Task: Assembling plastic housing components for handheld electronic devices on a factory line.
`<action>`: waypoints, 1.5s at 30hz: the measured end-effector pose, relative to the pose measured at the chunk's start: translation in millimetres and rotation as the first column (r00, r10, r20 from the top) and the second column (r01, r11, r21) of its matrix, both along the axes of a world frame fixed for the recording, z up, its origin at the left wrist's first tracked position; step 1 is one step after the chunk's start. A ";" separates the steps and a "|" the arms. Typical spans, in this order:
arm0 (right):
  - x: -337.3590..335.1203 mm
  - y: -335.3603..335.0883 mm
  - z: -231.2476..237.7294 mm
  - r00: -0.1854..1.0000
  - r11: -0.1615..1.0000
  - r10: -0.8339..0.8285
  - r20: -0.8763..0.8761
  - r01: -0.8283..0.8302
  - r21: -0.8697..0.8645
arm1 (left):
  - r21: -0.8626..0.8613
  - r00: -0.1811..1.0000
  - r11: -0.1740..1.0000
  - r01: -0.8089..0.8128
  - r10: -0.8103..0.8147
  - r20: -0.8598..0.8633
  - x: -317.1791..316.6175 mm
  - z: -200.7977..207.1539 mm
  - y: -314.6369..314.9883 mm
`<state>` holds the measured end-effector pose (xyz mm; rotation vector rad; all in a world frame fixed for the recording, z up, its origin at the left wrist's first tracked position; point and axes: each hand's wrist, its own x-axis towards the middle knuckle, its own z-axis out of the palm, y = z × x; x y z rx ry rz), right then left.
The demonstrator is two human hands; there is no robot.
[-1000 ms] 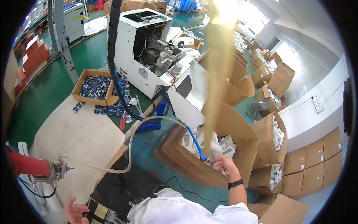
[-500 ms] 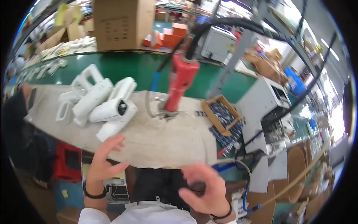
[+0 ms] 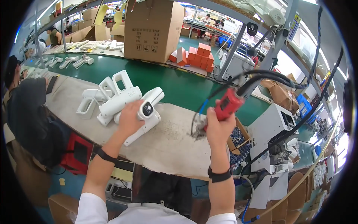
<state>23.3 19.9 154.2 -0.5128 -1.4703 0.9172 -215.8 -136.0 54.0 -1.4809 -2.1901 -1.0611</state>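
The right hand (image 3: 220,127) wraps round a red tool (image 3: 228,104), the left hand (image 3: 129,118) round a black-ended white casing (image 3: 147,108). That casing sits among more casings (image 3: 121,100) on the mat (image 3: 186,156), which covers part of the green bench (image 3: 91,71).

Ahead of you, a tall cardboard box (image 3: 151,33) stands on the green bench (image 3: 175,80), with a stack of orange boxes (image 3: 200,56) just right of it. On your left is a co-worker (image 3: 33,108) in dark clothes. To your right you have a white machine (image 3: 266,128), its inner parts exposed, and beyond it a blue bin (image 3: 305,104).
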 end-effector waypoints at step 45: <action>110.3 -27.1 53.4 0.989 0.990 -0.058 -0.135 0.039 -0.137 | -0.703 0.832 0.496 0.510 -0.491 0.257 176.5 -2.9 131.1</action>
